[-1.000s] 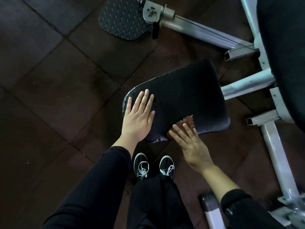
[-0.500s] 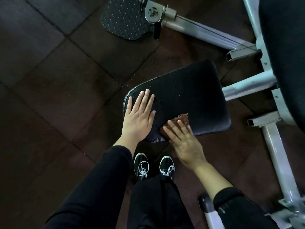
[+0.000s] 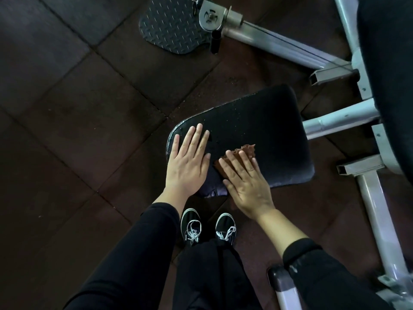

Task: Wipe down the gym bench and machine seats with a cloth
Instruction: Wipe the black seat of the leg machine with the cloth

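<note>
Right hand (image 3: 247,183) presses cloth (image 3: 244,150) on seat (image 3: 263,121) — fingers flat.

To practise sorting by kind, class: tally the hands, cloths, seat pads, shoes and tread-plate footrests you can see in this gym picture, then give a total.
Hands: 2, left hand and right hand
Cloths: 1, brown cloth
Seat pads: 1, black seat pad
Shoes: 2, left shoe and right shoe
Tread-plate footrests: 1, footrest
Total: 7

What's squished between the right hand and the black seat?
A brown cloth, pressed flat under the right hand on the seat, in the head view.
</note>
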{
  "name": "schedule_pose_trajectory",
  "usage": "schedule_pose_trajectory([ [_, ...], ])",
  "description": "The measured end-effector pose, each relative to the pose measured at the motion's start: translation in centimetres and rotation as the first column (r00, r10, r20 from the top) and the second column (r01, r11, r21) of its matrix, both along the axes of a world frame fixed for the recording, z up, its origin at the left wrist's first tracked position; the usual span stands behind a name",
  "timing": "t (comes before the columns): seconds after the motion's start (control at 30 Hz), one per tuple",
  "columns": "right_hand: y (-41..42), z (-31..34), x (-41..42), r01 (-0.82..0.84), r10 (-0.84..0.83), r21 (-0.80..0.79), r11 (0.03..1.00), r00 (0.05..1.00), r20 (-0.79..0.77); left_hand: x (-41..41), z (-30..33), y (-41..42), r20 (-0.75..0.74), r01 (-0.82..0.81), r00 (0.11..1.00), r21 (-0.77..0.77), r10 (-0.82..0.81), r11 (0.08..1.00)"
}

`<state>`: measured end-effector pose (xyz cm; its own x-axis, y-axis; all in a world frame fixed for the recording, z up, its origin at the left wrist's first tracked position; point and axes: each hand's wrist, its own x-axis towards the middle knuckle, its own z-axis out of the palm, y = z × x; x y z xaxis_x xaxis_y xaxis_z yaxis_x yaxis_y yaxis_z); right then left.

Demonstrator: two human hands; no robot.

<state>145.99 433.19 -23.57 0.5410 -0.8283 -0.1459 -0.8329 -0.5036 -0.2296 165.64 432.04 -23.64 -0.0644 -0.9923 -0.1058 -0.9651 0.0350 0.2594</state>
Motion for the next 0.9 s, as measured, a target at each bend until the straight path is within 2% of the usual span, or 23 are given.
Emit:
schedule_pose_trajectory([
  [0.17, -2.0, 0.1, 1.0, 0.083, -0.082, -0.011, 0.997, 0.995, 0.054, -0.3, -0.2, 0.1, -0.049, -0.095, 0.994, 0.004, 0.095, 0.995],
  [0.33, -5.9, -0.1, 3.6, 0.119, -0.117, -0.032, 0.992, 0.991, 0.067, -0.3, -0.2, 0.1, -0.04, -0.101, 0.994, 0.002, 0.101, 0.995],
  [0.6, -13.9, 0.2, 7.3, 0.05, -0.05, 0.006, 0.999, 0.999, 0.009, -0.4, -0.4, 0.1, -0.015, -0.106, 0.994, -0.006, 0.106, 0.994],
  [0.7, -16.8, 0.2, 5.7, 0.105, -0.104, 0.038, 0.994, 0.994, -0.025, -0.4, -0.4, 0.1, -0.019, -0.108, 0.994, 0.0, 0.108, 0.994],
  [0.9, -12.3, 0.5, 2.5, 0.194, -0.193, -0.049, 0.98, 0.981, 0.029, -0.5, -0.4, 0.1, -0.025, -0.112, 0.993, -0.006, 0.112, 0.994],
])
